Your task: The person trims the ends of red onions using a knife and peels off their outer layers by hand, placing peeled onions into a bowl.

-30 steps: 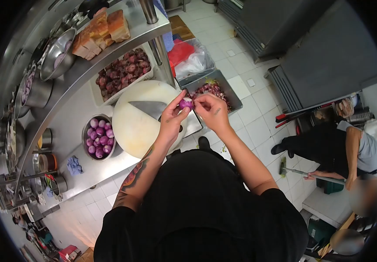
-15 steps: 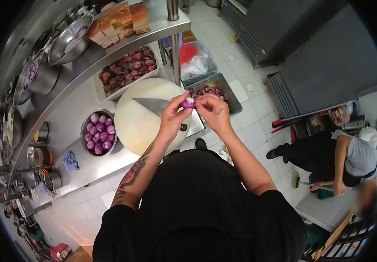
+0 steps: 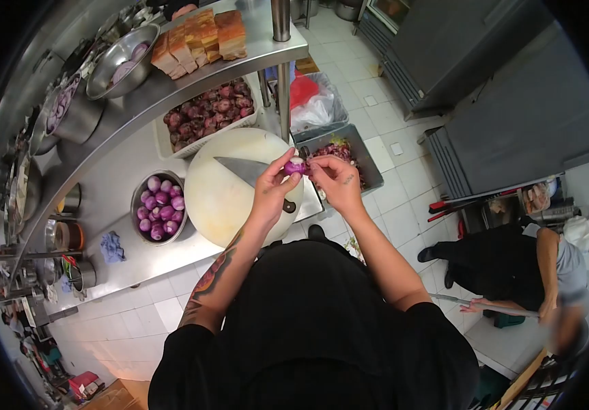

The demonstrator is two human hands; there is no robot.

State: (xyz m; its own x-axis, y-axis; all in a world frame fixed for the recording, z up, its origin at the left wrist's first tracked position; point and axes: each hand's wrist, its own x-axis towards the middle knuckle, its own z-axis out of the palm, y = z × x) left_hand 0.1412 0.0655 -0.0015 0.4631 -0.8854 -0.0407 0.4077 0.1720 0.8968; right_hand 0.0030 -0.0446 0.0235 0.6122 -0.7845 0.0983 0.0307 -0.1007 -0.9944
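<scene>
Your left hand pinching a purple onion, your right hand pinched at its side, from it a steel bowl of shiny onions toward nine o'clock, white crate of dark onions at ten, grey bin of scraps at two

No readable text, labels, brands, numbers or signs on anything in view.

Slabs of meat sit on the far shelf; a crumpled blue cloth lies on the desk, left; at right, a person holds a pole.
</scene>
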